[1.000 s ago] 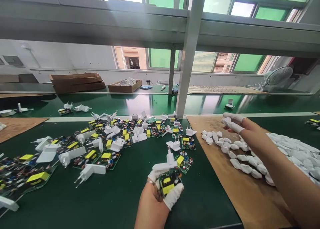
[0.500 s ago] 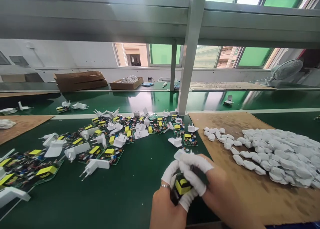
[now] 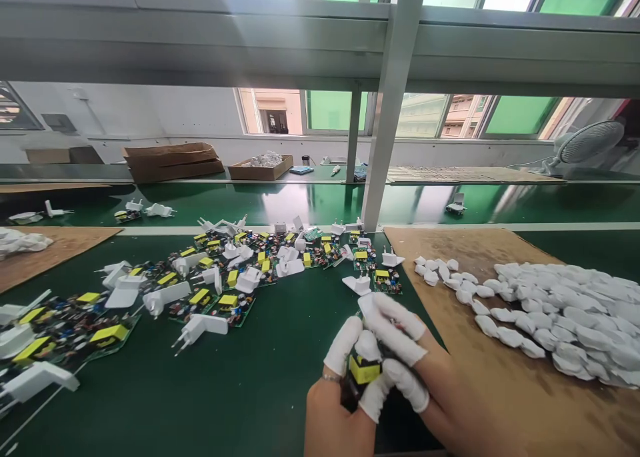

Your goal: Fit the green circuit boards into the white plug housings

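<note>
Both my hands wear white finger cots and meet low in the middle of the view. My left hand (image 3: 340, 397) grips a circuit board with a yellow transformer (image 3: 363, 370) from below. My right hand (image 3: 415, 370) closes over the same board from the right, its fingers laid across the top where a white plug part (image 3: 369, 305) sticks out. The board's lower half is hidden between the fingers. The green belt (image 3: 250, 390) lies under both hands.
Several circuit boards (image 3: 220, 304) and white plug parts (image 3: 200, 325) lie scattered across the belt to the left. A brown cardboard sheet (image 3: 500, 404) on the right holds a heap of small white pieces (image 3: 550, 310). A grey post (image 3: 387, 110) stands behind; cardboard boxes (image 3: 173, 160) and a fan (image 3: 590, 140) sit farther back.
My right hand came back from the heap of white pieces and closed over the board in my left hand. Since half a second ago both hands barely shifted.
</note>
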`<state>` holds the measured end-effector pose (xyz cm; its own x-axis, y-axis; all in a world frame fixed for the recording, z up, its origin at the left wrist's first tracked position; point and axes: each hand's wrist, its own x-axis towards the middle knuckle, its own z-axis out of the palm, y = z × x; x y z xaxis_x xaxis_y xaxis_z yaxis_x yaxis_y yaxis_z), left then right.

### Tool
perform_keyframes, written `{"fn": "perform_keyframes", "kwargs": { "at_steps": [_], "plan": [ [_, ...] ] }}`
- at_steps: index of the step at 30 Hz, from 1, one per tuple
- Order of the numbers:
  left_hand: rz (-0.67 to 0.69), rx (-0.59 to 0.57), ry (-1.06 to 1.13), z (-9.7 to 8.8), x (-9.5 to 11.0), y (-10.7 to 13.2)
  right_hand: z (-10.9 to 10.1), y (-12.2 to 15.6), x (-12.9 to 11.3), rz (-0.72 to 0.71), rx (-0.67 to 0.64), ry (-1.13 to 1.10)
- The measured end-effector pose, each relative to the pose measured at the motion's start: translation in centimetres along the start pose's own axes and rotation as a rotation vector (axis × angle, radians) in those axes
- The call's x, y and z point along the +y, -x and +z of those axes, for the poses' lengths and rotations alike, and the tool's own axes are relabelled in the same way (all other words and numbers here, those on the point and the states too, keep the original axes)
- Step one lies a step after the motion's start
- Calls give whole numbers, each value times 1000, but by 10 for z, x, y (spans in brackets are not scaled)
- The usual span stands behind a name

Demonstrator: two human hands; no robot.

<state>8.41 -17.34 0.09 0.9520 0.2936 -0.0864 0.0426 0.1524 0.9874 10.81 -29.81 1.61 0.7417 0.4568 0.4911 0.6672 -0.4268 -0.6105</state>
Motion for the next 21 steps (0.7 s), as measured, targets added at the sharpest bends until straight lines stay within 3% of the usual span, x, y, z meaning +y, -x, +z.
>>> {"fn": "perform_keyframes", "kwargs": {
  "at_steps": [3, 4, 8, 11, 17, 21],
  "plan": [
    [-40, 35, 261, 6, 1, 0, 8, 14, 9, 159, 268, -47],
    [-49, 49, 333, 8, 1, 1, 11, 18, 10, 215, 284, -78],
    [-46, 69, 450, 15, 0, 6, 24, 20, 4, 358, 110, -198],
    [1, 44, 369, 10, 4, 8, 35, 19, -1, 419, 199, -146],
    [41, 43, 328, -6, 27, -1, 38, 22, 5, -5, 248, 112],
    [69, 136, 351, -4, 34, -3, 30, 21, 6, -106, 233, 151]
  ]
}}
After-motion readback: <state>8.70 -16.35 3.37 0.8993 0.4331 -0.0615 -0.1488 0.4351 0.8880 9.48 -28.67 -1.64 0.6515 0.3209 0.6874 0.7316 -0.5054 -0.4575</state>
